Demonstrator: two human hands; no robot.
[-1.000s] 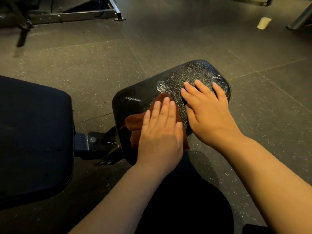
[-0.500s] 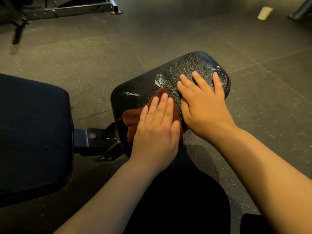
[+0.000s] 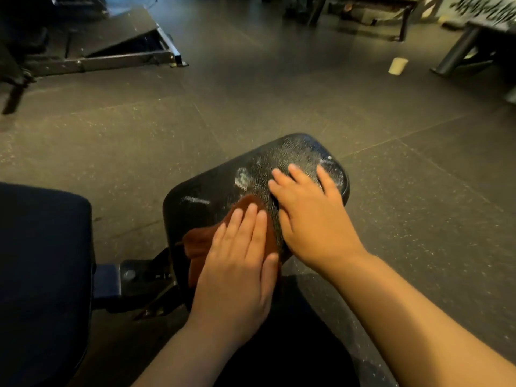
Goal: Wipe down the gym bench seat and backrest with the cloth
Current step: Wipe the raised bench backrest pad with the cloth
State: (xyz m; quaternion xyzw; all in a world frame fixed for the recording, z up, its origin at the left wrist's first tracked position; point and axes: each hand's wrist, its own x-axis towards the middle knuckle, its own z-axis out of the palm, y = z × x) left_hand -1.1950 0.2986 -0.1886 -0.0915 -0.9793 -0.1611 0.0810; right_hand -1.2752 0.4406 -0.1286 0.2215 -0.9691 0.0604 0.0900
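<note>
Since a second ago both of my hands have kept almost the same places on the pad, while my head has lifted, so more of the gym floor (image 3: pixel 251 113) and a pale cup (image 3: pixel 398 65) beyond now show.

From the head view, my left hand (image 3: pixel 237 263) lies flat, fingers together and extended, pressing the rust-brown cloth (image 3: pixel 203 244) onto the near half of the seat (image 3: pixel 212 185). My right hand (image 3: pixel 310 216) rests bare on the far half, fingers spread, steadying the pad and gripping nothing.

White streaks and a wet sheen sit on the seat around and beyond my right fingertips, so I judge the seat only partly wiped. The backrest (image 3: pixel 42 261), the dark pad off to my left past the metal bracket (image 3: pixel 134 280), looks dry and untouched; I reckon it all remains to be done.
</note>
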